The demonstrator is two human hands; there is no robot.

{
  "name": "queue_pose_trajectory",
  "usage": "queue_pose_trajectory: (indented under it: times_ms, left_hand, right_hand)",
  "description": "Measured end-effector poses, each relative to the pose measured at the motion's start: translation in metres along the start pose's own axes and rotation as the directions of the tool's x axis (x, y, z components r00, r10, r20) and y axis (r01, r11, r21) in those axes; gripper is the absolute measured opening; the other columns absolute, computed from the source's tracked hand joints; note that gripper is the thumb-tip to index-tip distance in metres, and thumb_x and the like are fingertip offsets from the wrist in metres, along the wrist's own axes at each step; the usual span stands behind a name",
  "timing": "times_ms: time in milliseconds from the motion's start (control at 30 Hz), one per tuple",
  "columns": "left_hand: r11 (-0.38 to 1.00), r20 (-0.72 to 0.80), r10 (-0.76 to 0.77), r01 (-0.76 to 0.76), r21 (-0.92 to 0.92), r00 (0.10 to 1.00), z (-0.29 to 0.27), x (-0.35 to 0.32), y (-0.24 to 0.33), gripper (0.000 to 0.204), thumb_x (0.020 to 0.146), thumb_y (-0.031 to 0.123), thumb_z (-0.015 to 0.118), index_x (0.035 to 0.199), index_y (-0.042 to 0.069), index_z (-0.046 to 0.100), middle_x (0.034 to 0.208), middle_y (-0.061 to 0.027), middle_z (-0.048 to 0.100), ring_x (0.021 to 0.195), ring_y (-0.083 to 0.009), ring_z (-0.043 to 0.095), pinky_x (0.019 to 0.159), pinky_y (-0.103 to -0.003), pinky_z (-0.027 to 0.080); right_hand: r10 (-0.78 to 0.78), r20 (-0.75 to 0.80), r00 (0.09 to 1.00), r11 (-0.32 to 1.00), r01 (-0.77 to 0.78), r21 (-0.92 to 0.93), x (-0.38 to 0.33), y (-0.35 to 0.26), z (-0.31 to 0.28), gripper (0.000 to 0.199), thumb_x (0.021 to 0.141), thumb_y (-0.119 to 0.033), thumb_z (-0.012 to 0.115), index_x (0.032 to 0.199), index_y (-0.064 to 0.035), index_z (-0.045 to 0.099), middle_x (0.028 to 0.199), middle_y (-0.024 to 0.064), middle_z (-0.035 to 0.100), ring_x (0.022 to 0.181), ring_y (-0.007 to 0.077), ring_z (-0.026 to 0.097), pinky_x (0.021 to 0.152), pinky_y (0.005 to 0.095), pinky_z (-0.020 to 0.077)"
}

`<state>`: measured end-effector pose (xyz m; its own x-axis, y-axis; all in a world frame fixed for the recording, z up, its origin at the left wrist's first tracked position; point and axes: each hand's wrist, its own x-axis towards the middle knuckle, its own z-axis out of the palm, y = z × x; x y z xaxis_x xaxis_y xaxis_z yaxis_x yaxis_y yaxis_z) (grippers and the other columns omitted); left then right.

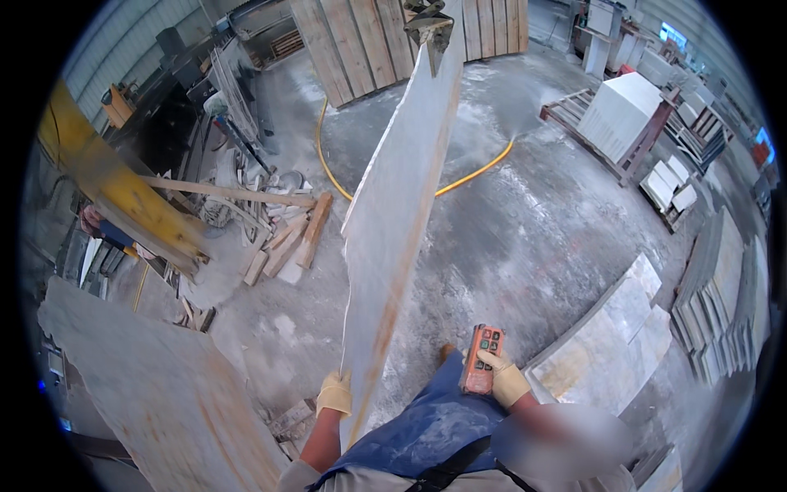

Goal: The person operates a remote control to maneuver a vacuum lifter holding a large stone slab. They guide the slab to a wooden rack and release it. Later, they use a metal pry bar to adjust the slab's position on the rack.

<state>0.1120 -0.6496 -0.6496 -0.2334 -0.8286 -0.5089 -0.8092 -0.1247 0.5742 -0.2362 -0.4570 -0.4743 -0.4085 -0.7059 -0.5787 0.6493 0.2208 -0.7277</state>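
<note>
A tall grey stone slab point(398, 213) with a rusty brown streak and a rough left edge stands on edge in front of me. At its top a metal lifting clamp point(430, 31) grips it. My left hand point(334, 395), in a pale yellow work glove, is closed on the near left edge of the slab; the slab hides part of its fingers. An orange handheld crane remote point(481, 361) with several buttons lies in my gloved right hand point(504, 379), the thumb over its buttons. The remote is beside my blue apron, right of the slab.
Another large slab point(164, 394) leans at the lower left. Wood beams point(311, 230) and stone scraps lie near a yellow column point(115, 172). A yellow hose point(479, 172) crosses the dusty floor. Stone slabs point(607, 336) and stacked pieces point(713, 295) stand at the right.
</note>
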Motion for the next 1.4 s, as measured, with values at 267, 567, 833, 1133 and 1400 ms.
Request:
queue_pose_trajectory:
  times_ms: [267,567,833,1133,1400]
  left_hand:
    - [0.99,0.098,-0.13,0.124,0.068,0.987,-0.04,0.08,0.024,0.05,0.107,0.048,0.058,0.126,0.003,0.074,0.126,-0.0316,0.071,0.121,-0.0494,0.067,0.102,-0.055,0.053]
    - [0.948,0.207,-0.019,-0.048,0.314,0.978,-0.058,0.202,0.017,0.053,0.109,0.042,0.057,0.148,0.006,0.062,0.143,-0.0291,0.065,0.133,-0.0422,0.063,0.11,-0.05,0.051]
    - [0.963,0.147,-0.239,0.214,0.166,0.96,-0.108,0.295,0.072,0.062,0.106,0.058,0.057,0.131,0.004,0.073,0.127,-0.0295,0.073,0.12,-0.0469,0.07,0.102,-0.054,0.054]
    - [0.987,0.109,0.092,-0.105,0.124,0.99,-0.143,0.405,0.051,0.065,0.105,0.061,0.056,0.126,0.001,0.072,0.125,-0.0322,0.072,0.12,-0.0486,0.069,0.099,-0.054,0.053]
    - [0.965,0.088,-0.236,0.223,0.138,0.968,-0.187,0.509,0.08,0.068,0.1,0.061,0.066,0.129,0.0,0.071,0.118,-0.0286,0.076,0.113,-0.0456,0.072,0.097,-0.052,0.054]
  right_hand:
    - [-0.009,-0.012,1.0,0.999,0.008,-0.053,0.083,-0.089,0.046,0.034,0.101,-0.022,0.074,0.131,-0.006,0.066,0.117,0.0112,0.076,0.1,0.0239,0.075,0.086,0.0426,0.0641]
    - [-0.073,-0.064,0.995,0.995,0.068,-0.073,0.169,-0.128,0.067,0.042,0.099,-0.03,0.078,0.132,-0.0076,0.065,0.116,0.0087,0.076,0.098,0.0218,0.074,0.087,0.0404,0.0622]
    - [-0.134,-0.113,0.985,0.989,0.14,0.052,0.267,-0.155,0.109,0.039,0.099,-0.023,0.079,0.129,-0.005,0.064,0.116,0.0123,0.076,0.098,0.0242,0.075,0.084,0.0438,0.0654]
    - [-0.1,-0.087,0.991,0.995,0.1,-0.013,0.361,-0.198,0.199,0.044,0.101,-0.024,0.077,0.136,-0.0049,0.06,0.123,0.0133,0.072,0.103,0.025,0.074,0.086,0.0439,0.0645]
    - [-0.033,-0.048,0.998,0.997,0.03,-0.066,0.437,-0.22,0.243,0.044,0.101,-0.023,0.076,0.138,-0.0033,0.062,0.121,0.0127,0.075,0.104,0.0234,0.074,0.093,0.0413,0.0618]
